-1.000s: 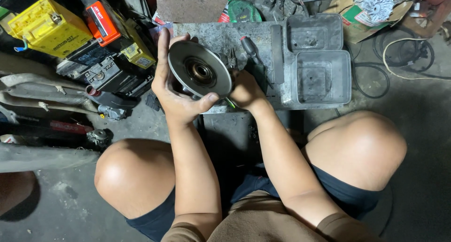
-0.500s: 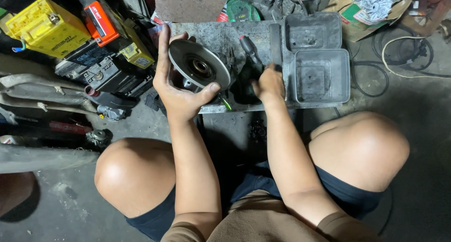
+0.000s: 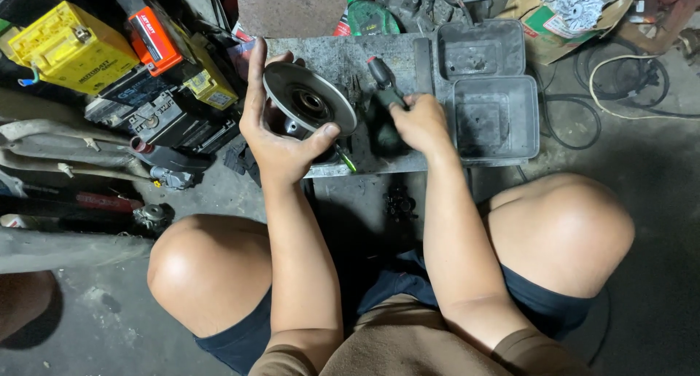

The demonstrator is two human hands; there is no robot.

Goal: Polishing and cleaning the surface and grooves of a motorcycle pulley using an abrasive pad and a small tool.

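Observation:
My left hand (image 3: pixel 273 132) grips a round grey metal pulley disc (image 3: pixel 310 99) with a dark hub, held tilted over a grimy grey metal tray (image 3: pixel 343 55). My right hand (image 3: pixel 419 121) rests on the tray to the right of the disc, its fingers closed on a tool with a dark green and red handle (image 3: pixel 384 80). A green-tipped screwdriver (image 3: pixel 346 159) lies at the tray's front edge, just under my left thumb. Both my knees frame the scene from below.
Two grey plastic tubs (image 3: pixel 496 117) sit right of the tray. Yellow, orange and black batteries (image 3: pixel 69 44) crowd the left. A green bottle (image 3: pixel 368 15) stands behind the tray. Cables (image 3: pixel 620 77) coil at the right, and a small black part (image 3: pixel 399 203) lies on the floor.
My right hand has come out from behind the disc and moved right onto the tool handle. My left hand keeps holding the disc, slightly shifted.

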